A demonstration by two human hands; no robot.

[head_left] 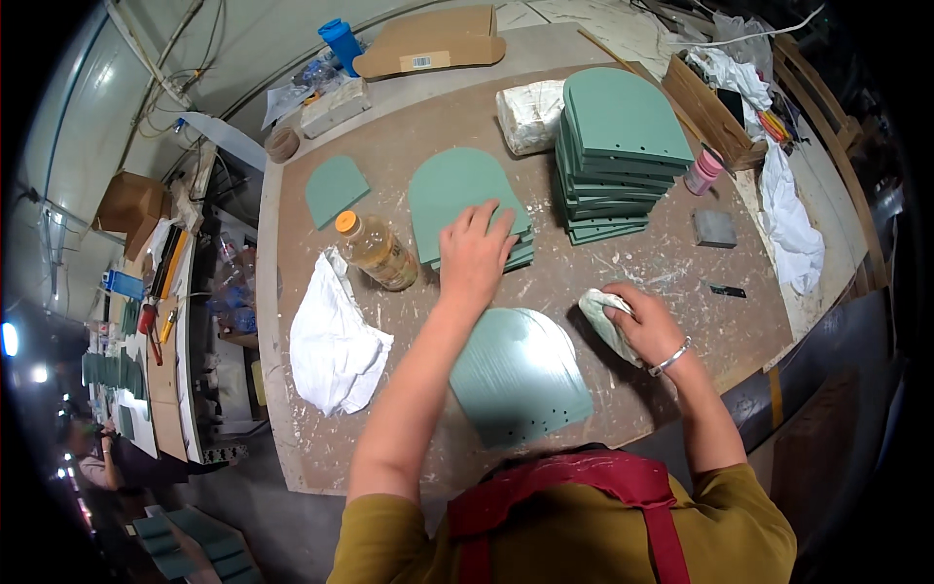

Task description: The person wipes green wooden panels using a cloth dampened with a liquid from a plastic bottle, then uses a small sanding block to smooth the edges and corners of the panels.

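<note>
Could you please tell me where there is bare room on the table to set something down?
Bare room lies between the tall stack, grey block and right hand. A smaller patch lies just nearside of the left white cloth. It is crowded around the left hand, with the short stack, bottle and glossy panel close by.

The table (671, 277) has two piles of green boards (625, 117), two lone green boards (520, 380), one orange-topped bottle (381, 255) and one pink bottle (702, 173). The person has two hands (475, 255).

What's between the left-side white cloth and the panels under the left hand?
An orange-capped bottle is between that white cloth and those green panels, as the head view shows.
</note>
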